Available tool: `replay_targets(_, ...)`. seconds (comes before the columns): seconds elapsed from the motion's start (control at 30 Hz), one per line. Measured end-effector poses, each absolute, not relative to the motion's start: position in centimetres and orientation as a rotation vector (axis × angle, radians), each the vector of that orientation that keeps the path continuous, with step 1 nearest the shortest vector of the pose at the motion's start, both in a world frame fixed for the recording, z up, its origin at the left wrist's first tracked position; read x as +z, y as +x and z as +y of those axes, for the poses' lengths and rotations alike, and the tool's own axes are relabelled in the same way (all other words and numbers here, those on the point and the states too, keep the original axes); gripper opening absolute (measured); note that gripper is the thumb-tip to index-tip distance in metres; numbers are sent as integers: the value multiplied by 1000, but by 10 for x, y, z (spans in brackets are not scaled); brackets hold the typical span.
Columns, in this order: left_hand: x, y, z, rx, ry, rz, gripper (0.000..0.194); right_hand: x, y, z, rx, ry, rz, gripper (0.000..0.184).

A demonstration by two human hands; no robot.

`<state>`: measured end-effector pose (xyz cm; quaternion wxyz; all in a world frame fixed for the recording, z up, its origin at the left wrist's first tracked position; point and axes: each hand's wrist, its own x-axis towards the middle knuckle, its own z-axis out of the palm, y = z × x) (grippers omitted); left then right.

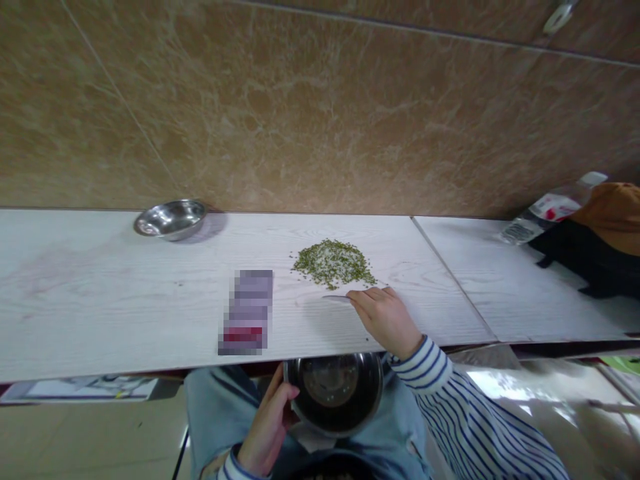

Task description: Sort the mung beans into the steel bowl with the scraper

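Nearest: your lap in pale blue jeans (213, 413), with one deep metal bowl (363, 403) over it, just below the near edge of the table (100, 307).

Left hand (270, 423): closed on the left rim of that bowl, thumb over the lip. Contents of the bowl: too dim to tell.

Right hand (387, 319): fingers pinched narrow on one thin tool (336, 297), which points left, low over the tabletop; its kind cannot be told.

Key relation: the grain pile (333, 261), green and white mixed, lies on the table, far and left of your right fingertips. Its long axis runs left to right, roughly along the tool, which sits just on its near side. Your right hand is the nearer of the two; whether it touches the outlying grains, you cannot tell.

Count: hands, two; bowls, two, the second a shallow bowl (175, 219) far left by the wall; tools, one; piles, one, grains uncounted; pixelated rectangle (247, 313), one, left of the pile; clear bottle (550, 210), one, far right, beside one black-and-brown bundle (595, 250).
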<state>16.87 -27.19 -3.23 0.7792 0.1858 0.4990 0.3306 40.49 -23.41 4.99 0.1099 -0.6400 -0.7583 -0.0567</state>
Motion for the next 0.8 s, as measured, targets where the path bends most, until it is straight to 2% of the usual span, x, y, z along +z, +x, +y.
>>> replay_targets(0.2, -33, 171, -265, 701, 398, 1121, 54, 49, 411, -198, -178, -1916, -2231, 21)
replay_targets(0.43, -36, 172, -258, 702, 425, 1159, 31, 48, 422, -164, -223, -1930, -2226, 23)
replay_targets(0.8, -35, 175, -256, 679, 386, 1176, 47, 58, 434, -160, -188, -1920, -2136, 23)
